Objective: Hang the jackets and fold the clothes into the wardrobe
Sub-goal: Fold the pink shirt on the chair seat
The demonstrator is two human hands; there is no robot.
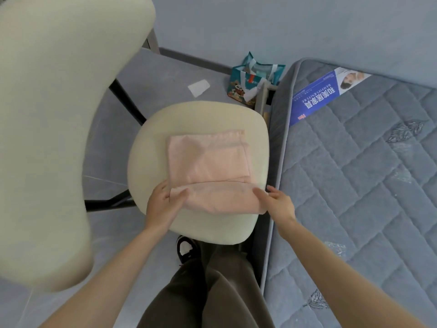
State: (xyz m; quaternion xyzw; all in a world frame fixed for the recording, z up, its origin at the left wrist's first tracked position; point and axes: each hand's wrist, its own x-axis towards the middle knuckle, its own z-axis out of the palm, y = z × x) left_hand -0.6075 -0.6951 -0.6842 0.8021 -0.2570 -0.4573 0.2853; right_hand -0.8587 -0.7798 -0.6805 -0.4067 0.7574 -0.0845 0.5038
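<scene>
A pale pink garment, folded into a rectangle, lies on the cream seat of a chair. Its near edge is rolled over toward me. My left hand grips the near-left corner of that fold, thumb on top. On the near-right corner, my right hand pinches the cloth with its fingers. No wardrobe or jacket is in view.
The chair's cream backrest fills the left side. A grey quilted mattress with a blue label lies close on the right. A teal bag and a white scrap sit on the grey floor by the wall.
</scene>
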